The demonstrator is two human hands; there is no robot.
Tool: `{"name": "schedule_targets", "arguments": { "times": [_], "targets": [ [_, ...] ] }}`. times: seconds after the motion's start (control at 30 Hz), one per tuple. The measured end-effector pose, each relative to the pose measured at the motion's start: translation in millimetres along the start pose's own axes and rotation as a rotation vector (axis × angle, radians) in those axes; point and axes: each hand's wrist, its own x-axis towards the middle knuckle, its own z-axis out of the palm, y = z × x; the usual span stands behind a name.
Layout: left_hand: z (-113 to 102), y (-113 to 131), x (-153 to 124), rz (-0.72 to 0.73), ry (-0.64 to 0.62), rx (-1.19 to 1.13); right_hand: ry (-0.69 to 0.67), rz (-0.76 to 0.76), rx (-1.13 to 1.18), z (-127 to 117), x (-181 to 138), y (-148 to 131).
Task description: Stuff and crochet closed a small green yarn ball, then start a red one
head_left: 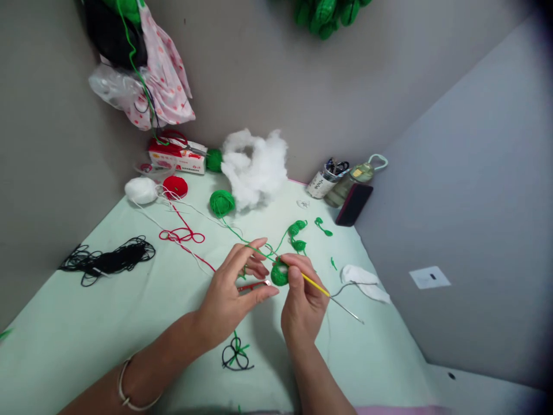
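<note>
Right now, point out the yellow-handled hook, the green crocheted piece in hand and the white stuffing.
yellow-handled hook (315, 285): head view, on its yellow handle
green crocheted piece (279, 276): head view, on its rounded side
white stuffing (258, 176): head view, middle of the fluffy heap

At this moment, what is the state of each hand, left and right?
Left hand: open, thumb and fingers apart, green yarn at its index finger.
Right hand: closed, holding the yellow-handled hook and green crocheted piece.
</note>
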Motion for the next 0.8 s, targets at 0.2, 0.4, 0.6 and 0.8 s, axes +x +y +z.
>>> {"name": "schedule_targets", "arguments": {
  "times": [0.2, 0.4, 0.6, 0.8],
  "targets": [
    [9, 3, -3, -0.223, 0.030, -0.390, -0.103, -0.094, -0.083, 2, -3, -5],
    [-2, 3, -2, -0.201, 0.004, -0.370, -0.251, -0.011, 0.120, -8, 9, 1],
    [-7, 3, -3, -0.159, 0.002, -0.398, -0.293, 0.005, 0.110, -9, 10, 0],
    [-12, -1, -3, -0.143, -0.066, -0.431, -0.291, 0.073, 0.179, -6, 10, 0]
  ]
}}
